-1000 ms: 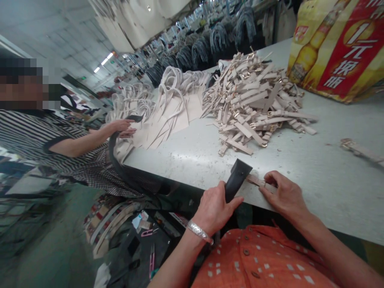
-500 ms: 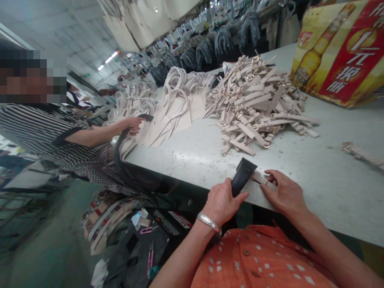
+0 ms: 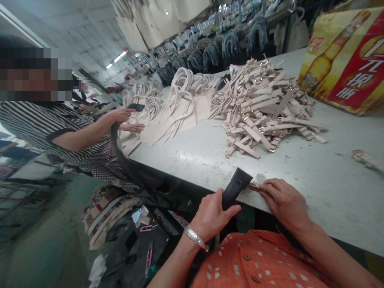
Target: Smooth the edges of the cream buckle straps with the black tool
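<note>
My left hand (image 3: pixel 213 215) is wrapped round a black nozzle (image 3: pixel 237 185) with a wide flat mouth, tilted up and to the right over the table's near edge. My right hand (image 3: pixel 285 203) pinches a narrow beige strap (image 3: pixel 254 187), whose free end points left, just beside the nozzle's mouth. Fingers hide most of that strap. Beyond my hands lies a large heap of beige buckle straps (image 3: pixel 258 105) with gold-coloured buckles. A single buckle strap (image 3: pixel 367 160) lies apart at the right.
A yellow and red cardboard box (image 3: pixel 339 60) stands at the back right of the pale table (image 3: pixel 186 156). At the left, a co-worker's hand (image 3: pixel 120 115) holds a black nozzle with a hose (image 3: pixel 121 154) over beige panels with handles (image 3: pixel 174 120). Pink-handled snips (image 3: pixel 149 256) lie below.
My right hand has turned, its fingers now closer together, and the strap shows more edge-on. The nozzle has shifted slightly left and down in view. The co-worker's nozzle has moved up and left.
</note>
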Tool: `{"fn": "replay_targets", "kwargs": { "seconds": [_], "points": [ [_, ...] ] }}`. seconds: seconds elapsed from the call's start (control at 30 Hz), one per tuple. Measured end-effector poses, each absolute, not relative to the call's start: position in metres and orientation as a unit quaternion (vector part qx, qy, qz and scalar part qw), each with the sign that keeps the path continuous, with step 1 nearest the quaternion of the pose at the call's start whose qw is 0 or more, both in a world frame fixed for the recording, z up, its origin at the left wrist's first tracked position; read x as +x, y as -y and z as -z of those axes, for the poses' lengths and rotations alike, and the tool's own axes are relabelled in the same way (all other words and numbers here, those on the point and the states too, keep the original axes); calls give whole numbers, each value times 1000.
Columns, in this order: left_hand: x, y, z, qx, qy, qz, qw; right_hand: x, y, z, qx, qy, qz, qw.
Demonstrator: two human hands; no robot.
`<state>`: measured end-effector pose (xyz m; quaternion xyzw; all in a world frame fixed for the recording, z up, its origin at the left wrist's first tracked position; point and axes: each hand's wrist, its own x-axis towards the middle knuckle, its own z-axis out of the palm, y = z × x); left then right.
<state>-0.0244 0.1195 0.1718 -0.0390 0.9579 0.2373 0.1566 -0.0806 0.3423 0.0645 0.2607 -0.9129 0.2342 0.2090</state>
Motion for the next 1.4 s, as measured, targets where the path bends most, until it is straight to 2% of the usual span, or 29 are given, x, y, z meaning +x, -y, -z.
{"fn": "replay_targets", "kwargs": {
  "seconds": [0.2, 0.4, 0.53, 0.9, 1.17, 1.4],
  "points": [
    [-17, -111, -168, -52, -948, -249, 192, -68, -339, -63, 287, 895, -284, 188],
    [-11, -105, -175, -63, -942, -260, 202, -78, -336, -66, 241, 911, -322, 97],
    [-14, -109, -177, -63, -933, -271, 230, -81, -335, -66, 229, 909, -342, 67],
    [-37, -117, -160, -56, -946, -257, 190, -84, -324, -81, 192, 947, -255, -17],
    [-34, -114, -168, -54, -950, -254, 171, -79, -324, -79, 191, 943, -274, 2],
    [-15, -108, -178, -62, -936, -266, 221, -78, -324, -72, 184, 939, -290, 34]
  ]
}}
